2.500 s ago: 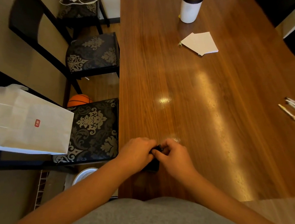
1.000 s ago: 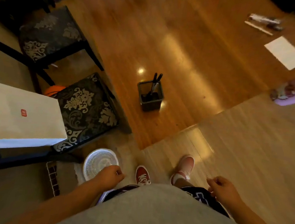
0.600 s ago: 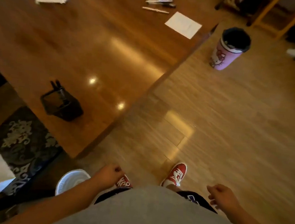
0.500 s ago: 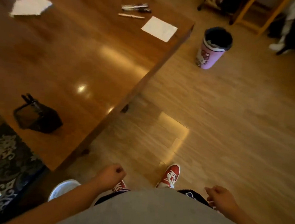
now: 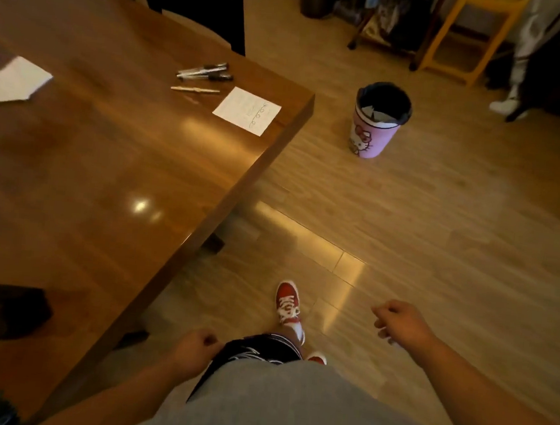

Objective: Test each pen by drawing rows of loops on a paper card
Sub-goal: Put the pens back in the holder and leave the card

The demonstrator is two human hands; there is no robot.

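Open floor (image 5: 440, 226) lies ahead of both hands. Left hand (image 5: 196, 344) and right hand (image 5: 397, 321) hang loosely curled, empty. Left of them a blurred holder (image 5: 3, 306) sits on the tabletop (image 5: 107, 163). Far ahead the card (image 5: 247, 110) lies near its corner, pens (image 5: 204, 72) beyond. Farther right, a bin (image 5: 371, 135) holds paper.

Head camera looks down across table (image 5: 113, 170) toward card (image 5: 247, 110).

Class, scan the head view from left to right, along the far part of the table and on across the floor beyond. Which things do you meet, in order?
Folded white paper → pens → paper card → pink bin → yellow stool.
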